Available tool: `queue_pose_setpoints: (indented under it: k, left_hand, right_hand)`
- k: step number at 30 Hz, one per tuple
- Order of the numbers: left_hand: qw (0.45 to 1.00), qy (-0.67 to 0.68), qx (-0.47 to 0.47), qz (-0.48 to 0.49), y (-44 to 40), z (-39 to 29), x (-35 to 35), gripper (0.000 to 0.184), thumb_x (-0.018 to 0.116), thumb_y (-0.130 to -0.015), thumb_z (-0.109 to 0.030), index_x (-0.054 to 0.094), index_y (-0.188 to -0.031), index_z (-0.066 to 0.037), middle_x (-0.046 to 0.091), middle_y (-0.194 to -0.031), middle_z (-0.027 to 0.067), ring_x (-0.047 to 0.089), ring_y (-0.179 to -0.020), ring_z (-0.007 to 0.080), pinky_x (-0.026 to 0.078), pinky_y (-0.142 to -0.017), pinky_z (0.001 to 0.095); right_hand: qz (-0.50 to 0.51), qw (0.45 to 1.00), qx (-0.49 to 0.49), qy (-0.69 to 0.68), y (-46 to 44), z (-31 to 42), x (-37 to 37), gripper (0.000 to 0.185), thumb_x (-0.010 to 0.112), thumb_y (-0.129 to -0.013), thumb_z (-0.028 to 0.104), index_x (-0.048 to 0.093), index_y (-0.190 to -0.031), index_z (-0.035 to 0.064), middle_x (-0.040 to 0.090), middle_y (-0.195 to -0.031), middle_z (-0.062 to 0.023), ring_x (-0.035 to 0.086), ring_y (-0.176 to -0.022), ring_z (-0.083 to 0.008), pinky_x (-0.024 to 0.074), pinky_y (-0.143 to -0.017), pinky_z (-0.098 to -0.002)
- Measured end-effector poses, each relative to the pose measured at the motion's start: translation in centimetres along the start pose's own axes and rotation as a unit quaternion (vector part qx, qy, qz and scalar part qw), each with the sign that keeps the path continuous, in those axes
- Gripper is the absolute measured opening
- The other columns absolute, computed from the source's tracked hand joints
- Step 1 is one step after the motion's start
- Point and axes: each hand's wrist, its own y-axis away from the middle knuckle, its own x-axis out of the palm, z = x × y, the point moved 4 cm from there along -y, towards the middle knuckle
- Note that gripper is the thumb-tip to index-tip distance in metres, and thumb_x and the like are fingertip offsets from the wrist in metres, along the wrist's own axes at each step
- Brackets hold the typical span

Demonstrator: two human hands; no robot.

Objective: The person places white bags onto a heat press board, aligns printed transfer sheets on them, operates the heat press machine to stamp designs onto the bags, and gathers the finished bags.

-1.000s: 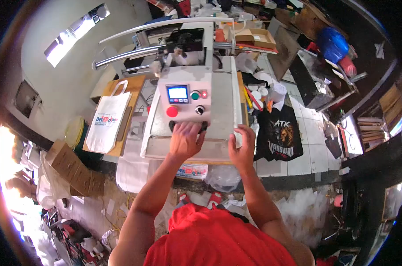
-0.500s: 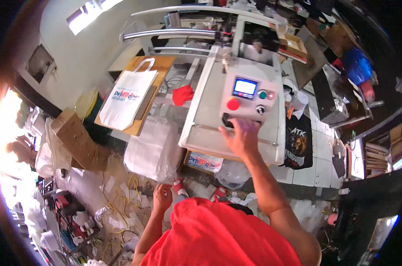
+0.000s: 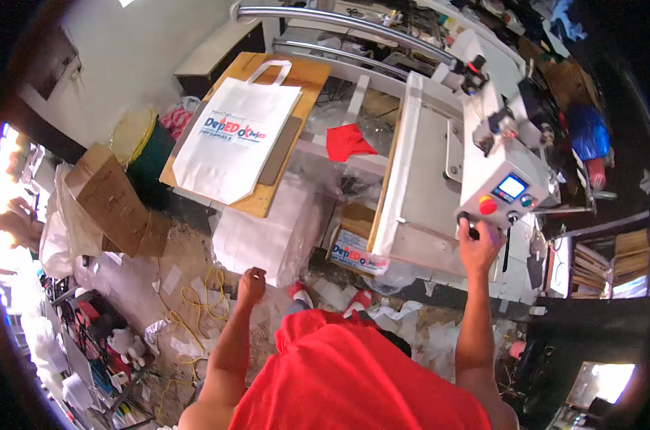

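My right hand [image 3: 482, 246] is closed around the black handle [image 3: 471, 221] at the front of the white machine head [image 3: 498, 172], just below its lit screen [image 3: 512, 187] and red button [image 3: 487, 205]. My left hand [image 3: 252, 284] hangs low beside the wrapped white stack, fingers curled together; whether they hold anything is too small to make out. A white printed tote bag [image 3: 233, 140] lies flat on a wooden board [image 3: 308, 79] at the left, handles pointing away. Right of that board, the machine's pale bed [image 3: 429, 201] lies partly under the head.
A plastic-wrapped white stack [image 3: 264, 233] stands below the board. Red cloth [image 3: 348, 142] lies between board and bed. Metal rails [image 3: 346, 26] cross behind. A cardboard box [image 3: 110, 197] is at left; yellow cord [image 3: 214, 292] and paper scraps litter the floor.
The machine head has slid right with my right hand on its handle. My left hand has left the machine's front edge and dropped to the left. The view has shifted, showing the tote bag closer.
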Motion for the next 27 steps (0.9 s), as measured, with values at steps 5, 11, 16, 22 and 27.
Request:
queue_pose_setpoints:
  k: [5, 11, 16, 22, 27]
  left_hand:
    - [0.977, -0.208, 0.016, 0.055, -5.2, 14.0, 0.7, 0.026, 0.056, -0.090, -0.026, 0.071, -0.091, -0.006, 0.071, -0.088, 0.0182, 0.070, -0.086, 0.0335, 0.056, -0.078, 0.0431]
    - [0.906, -0.368, 0.156, 0.138, -4.1, 22.7, 1.6, 0.033, 0.055, -0.090, -0.034, 0.071, -0.108, -0.012, 0.070, -0.106, 0.0202, 0.068, -0.097, 0.0360, 0.055, -0.084, 0.0450]
    - [0.971, -0.081, -0.148, 0.170, 1.8, 17.5, -2.2, 0.041, 0.056, -0.088, -0.039, 0.069, -0.113, -0.010, 0.068, -0.112, 0.0216, 0.066, -0.103, 0.0382, 0.053, -0.088, 0.0454]
    - [0.963, -0.064, -0.241, 0.103, 11.0, 17.6, -0.9, 0.043, 0.057, -0.087, -0.041, 0.071, -0.107, -0.005, 0.068, -0.111, 0.0239, 0.064, -0.105, 0.0412, 0.051, -0.092, 0.0464]
    - [0.951, -0.026, -0.307, 0.009, 19.4, 16.3, 1.4, 0.041, 0.057, -0.086, -0.038, 0.071, -0.104, -0.004, 0.069, -0.106, 0.0235, 0.065, -0.104, 0.0402, 0.052, -0.091, 0.0461]
  right_hand:
    - [0.005, 1.000, 0.008, 0.018, 0.0, -0.3, 0.5, 0.035, 0.073, -0.082, 0.034, 0.053, -0.067, 0.0088, 0.057, -0.068, -0.0076, 0.056, -0.071, -0.0315, 0.0371, -0.074, -0.0449]
    - [0.011, 0.998, 0.019, 0.053, 0.1, -0.4, 0.9, 0.031, 0.073, -0.082, 0.033, 0.058, -0.071, 0.0083, 0.059, -0.070, -0.0082, 0.058, -0.073, -0.0316, 0.0397, -0.078, -0.0455]
    - [-0.023, 0.998, 0.010, 0.064, -0.1, 0.1, 0.4, 0.032, 0.073, -0.081, 0.034, 0.058, -0.069, 0.0086, 0.060, -0.070, -0.0096, 0.059, -0.073, -0.0325, 0.0412, -0.075, -0.0454]
    - [-0.023, 0.998, -0.020, 0.051, 0.0, -0.3, 1.0, 0.035, 0.070, -0.085, 0.040, 0.061, -0.072, 0.0085, 0.064, -0.071, -0.0120, 0.060, -0.070, -0.0356, 0.0419, -0.067, -0.0491]
    - [-0.027, 0.999, -0.019, 0.010, 0.3, -0.5, 1.2, 0.039, 0.065, -0.090, 0.046, 0.065, -0.078, 0.0084, 0.067, -0.074, -0.0130, 0.061, -0.070, -0.0374, 0.0418, -0.063, -0.0511]
